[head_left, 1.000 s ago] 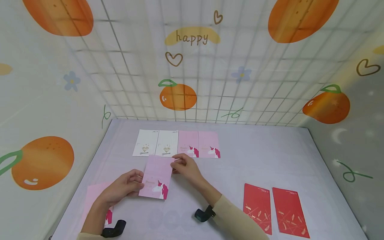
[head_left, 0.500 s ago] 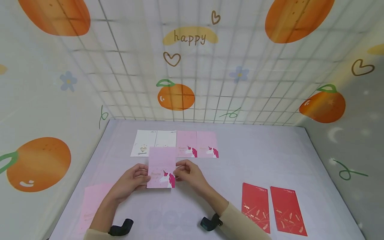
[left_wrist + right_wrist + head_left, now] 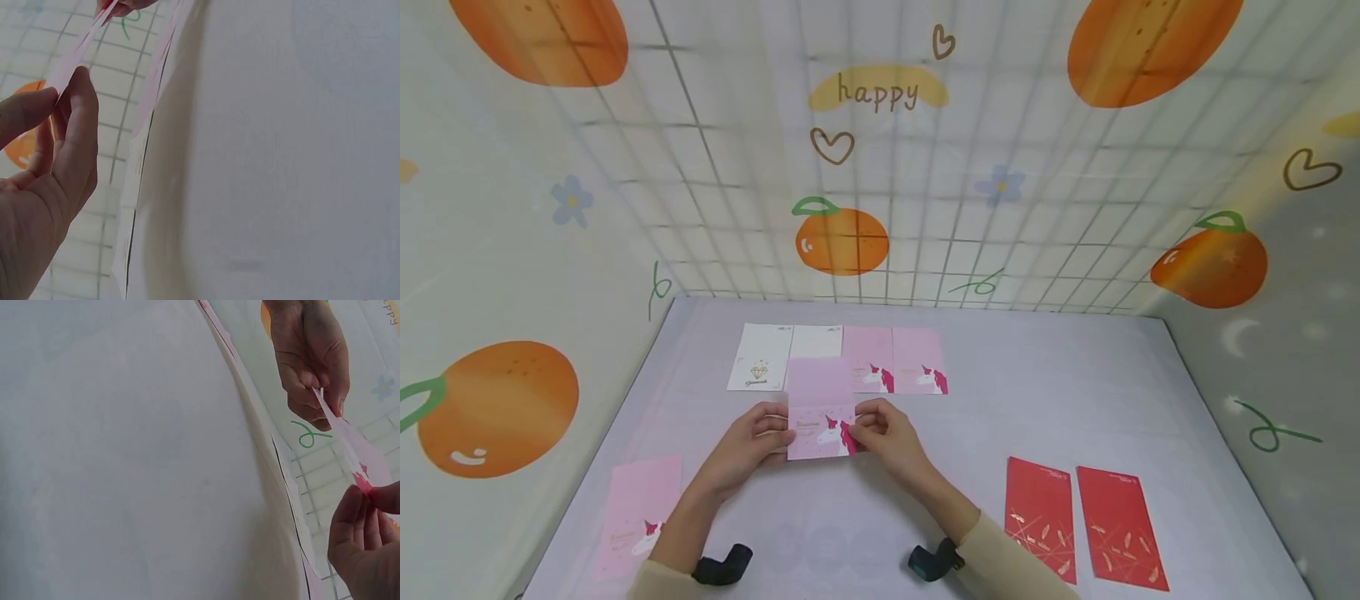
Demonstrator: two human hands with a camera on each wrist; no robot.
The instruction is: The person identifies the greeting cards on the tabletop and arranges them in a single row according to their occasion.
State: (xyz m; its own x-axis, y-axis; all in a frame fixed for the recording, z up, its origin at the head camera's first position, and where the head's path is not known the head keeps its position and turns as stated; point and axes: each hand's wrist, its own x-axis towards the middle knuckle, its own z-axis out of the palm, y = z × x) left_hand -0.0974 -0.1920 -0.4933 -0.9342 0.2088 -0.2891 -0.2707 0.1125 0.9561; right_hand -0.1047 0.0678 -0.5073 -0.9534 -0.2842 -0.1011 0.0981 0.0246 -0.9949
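Note:
A pink paper envelope [image 3: 820,429] printed with a white unicorn is held up over the table between both hands, a crease running across it above the unicorn. My left hand [image 3: 747,443] pinches its left edge, thumb in front and fingers behind, as the left wrist view also shows of the envelope [image 3: 76,59]. At the opposite edge, beside the unicorn's mane, my right hand [image 3: 891,435] pinches it the same way. From the right wrist, the envelope [image 3: 354,447] appears nearly edge-on. Its upper part overlaps a white diamond-print envelope [image 3: 816,342] behind.
Along the back lie another white envelope [image 3: 758,358] and two pink unicorn envelopes [image 3: 868,350], side by side. One pink envelope [image 3: 638,508] lies front left, partly under the left forearm. Two red envelopes [image 3: 1122,529] lie front right. A patterned curtain [image 3: 910,167] surrounds the table [image 3: 1037,375].
Both hands have carried the pink envelope rightward and straightened it from a tilt. The right hand has slid from its upper corner down to the lower right edge. The front-left envelope is less covered.

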